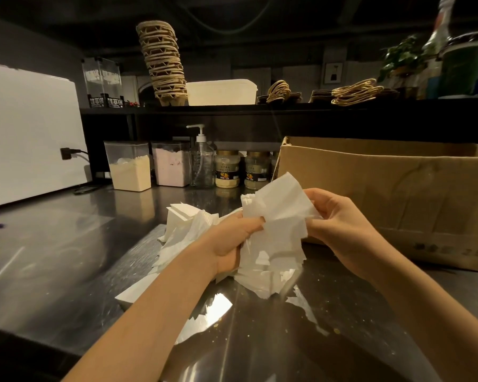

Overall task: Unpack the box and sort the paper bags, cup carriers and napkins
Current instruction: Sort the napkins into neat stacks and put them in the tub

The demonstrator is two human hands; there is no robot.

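Napkins [276,213]: a bunch of white sheets held up between both hands, above the middle of the steel counter [66,257]. Left hand [232,238] grips the lower left of the bunch, fingers curled into the paper. Right hand [340,216] pinches the right edge, thumb on top.

Loose napkin pile [188,232] lies on the counter directly under and left of the hands, some sheets spilling toward the near edge.

Cardboard box [384,188]: open, on the counter's right side, just behind the right hand.

Counter surface reflective, scratched, speckled with crumbs.

Along the back edge: two clear powder containers [130,166], a pump bottle [202,161], lidded jars [228,168]. White appliance [28,128] at far left.

Dark shelf [232,108] above: a tall leaning stack of cup carriers [163,64], a white tub [221,92] beside it, then flat stacks with twisted handles, probably paper bags [353,92]; light too dim to be sure.

Room dark; a plant [403,56] at upper right.
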